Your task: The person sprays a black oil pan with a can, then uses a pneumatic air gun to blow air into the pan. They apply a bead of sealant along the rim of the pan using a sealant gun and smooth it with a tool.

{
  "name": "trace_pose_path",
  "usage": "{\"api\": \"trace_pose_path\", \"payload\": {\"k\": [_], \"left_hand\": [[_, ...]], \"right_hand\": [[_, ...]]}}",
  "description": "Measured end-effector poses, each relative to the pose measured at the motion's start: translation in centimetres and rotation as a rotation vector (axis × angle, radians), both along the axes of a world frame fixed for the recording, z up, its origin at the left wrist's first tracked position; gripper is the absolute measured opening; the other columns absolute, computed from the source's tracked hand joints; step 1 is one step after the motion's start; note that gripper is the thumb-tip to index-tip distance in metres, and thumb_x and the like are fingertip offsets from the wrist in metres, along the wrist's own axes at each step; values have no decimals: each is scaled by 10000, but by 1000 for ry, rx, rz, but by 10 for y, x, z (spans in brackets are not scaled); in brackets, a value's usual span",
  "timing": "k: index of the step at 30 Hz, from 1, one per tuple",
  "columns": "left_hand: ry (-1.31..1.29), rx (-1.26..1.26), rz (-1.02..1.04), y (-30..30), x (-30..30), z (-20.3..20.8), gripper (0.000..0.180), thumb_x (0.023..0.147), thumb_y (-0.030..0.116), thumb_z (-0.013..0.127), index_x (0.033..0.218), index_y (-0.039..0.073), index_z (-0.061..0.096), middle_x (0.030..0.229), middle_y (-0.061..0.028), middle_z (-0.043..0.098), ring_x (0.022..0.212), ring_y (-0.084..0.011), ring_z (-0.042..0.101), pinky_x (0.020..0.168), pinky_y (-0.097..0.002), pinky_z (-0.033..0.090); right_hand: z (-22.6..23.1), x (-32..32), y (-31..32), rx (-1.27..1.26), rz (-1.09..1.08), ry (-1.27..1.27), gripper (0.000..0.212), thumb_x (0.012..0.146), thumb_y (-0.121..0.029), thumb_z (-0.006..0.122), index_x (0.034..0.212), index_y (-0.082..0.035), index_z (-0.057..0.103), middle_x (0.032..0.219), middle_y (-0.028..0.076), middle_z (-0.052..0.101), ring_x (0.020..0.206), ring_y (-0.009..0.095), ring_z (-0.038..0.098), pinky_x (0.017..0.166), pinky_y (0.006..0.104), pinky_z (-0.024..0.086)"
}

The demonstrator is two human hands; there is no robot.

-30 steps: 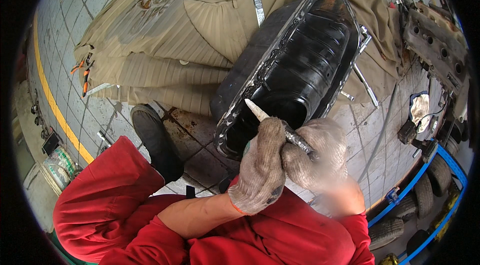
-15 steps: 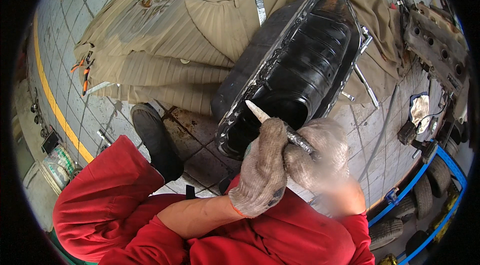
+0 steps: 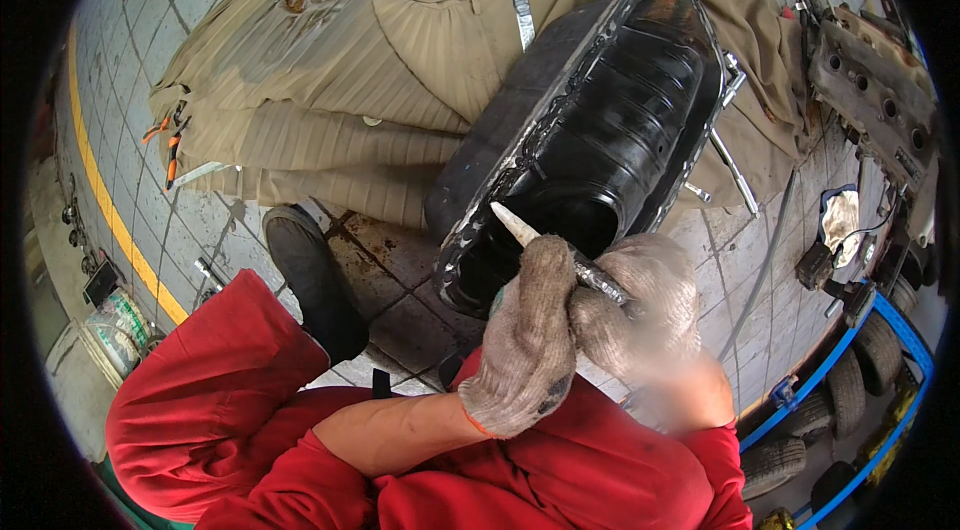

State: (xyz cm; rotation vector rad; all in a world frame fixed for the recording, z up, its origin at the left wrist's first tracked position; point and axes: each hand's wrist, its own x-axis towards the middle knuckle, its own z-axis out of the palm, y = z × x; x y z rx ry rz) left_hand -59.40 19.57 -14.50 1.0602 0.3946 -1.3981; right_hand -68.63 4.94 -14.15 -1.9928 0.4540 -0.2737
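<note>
My left hand, in a grey-white knit glove, is closed round a sealant tube with a pale conical nozzle. The nozzle points up and left over the near rim of a black oil pan. My right hand, gloved as well, is closed at the crumpled silvery end of the tube; a blur covers part of that hand and wrist. The pan lies tilted with its hollow side showing, and dark and whitish patches run along its flange. The part of the tube inside my gloves is hidden.
A rumpled khaki cloth lies under the pan on the tiled floor. Orange-handled pliers rest at its left edge, a ratchet wrench right of the pan. Farther right are a metal engine part, a blue rail and tyres.
</note>
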Motion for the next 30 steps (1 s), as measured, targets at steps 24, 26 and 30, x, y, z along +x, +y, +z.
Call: {"api": "trace_pose_path", "payload": {"k": [24, 26, 30], "left_hand": [[301, 66, 241, 13, -9, -5, 495, 1156, 508, 500, 1262, 45, 643, 1124, -53, 662, 1046, -182, 635, 979, -347, 518], [214, 106, 175, 11, -9, -1, 503, 1159, 509, 492, 1264, 40, 640, 1130, -55, 659, 1046, -179, 634, 977, -344, 519], [89, 4, 47, 7, -3, 9, 519, 1167, 512, 460, 1274, 34, 633, 1132, -62, 650, 1040, -176, 631, 974, -336, 520]], "right_hand": [[3, 3, 1, -68, 31, -52, 329, 757, -192, 910, 944, 33, 759, 628, 119, 629, 524, 347, 660, 507, 415, 520], [2, 4, 0, -49, 42, -50, 298, 758, -192, 906, 908, 18, 756, 612, 116, 615, 520, 349, 653, 505, 415, 518], [5, 6, -1, -31, 47, -40, 261, 759, -186, 899, 870, -1, 752, 595, 115, 594, 515, 355, 640, 497, 417, 508]]}}
